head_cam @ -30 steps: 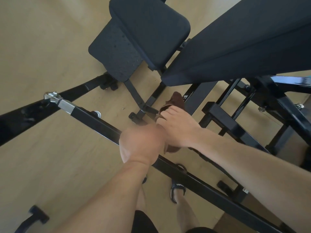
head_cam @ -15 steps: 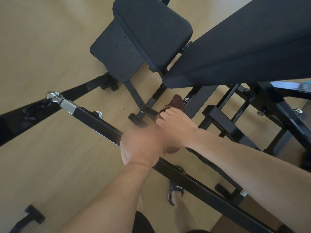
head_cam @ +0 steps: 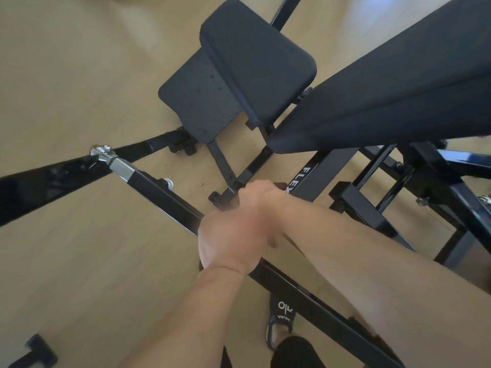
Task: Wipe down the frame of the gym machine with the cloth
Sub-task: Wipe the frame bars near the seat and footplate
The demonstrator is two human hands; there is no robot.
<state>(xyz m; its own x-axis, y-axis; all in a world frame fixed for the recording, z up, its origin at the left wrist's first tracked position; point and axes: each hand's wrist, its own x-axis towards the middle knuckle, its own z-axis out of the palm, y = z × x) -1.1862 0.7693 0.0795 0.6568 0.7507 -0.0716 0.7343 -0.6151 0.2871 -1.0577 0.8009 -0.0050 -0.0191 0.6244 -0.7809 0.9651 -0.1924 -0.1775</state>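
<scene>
The gym machine's black steel frame [head_cam: 164,193] crosses the view, with a long square bar running from upper left to lower right. My left hand [head_cam: 228,243] grips that bar from above. My right hand [head_cam: 256,199] reaches past it down to a lower frame tube [head_cam: 225,193] by the "FLEX" beam [head_cam: 322,171]. Only a dark brown sliver of the cloth [head_cam: 280,185] shows beyond the right hand's fingers; the rest is hidden under the hand.
A dark padded seat [head_cam: 255,65] and a long padded backrest [head_cam: 398,83] stand above the frame. More black tubes and brackets [head_cam: 361,205] crowd the right side. My sandalled foot [head_cam: 281,322] stands on the light wooden floor [head_cam: 79,261] under the bar.
My right hand has slid left and downward along the lower frame, and now covers nearly all of the cloth. The left hand keeps its grip on the bar. The view has tilted slightly.
</scene>
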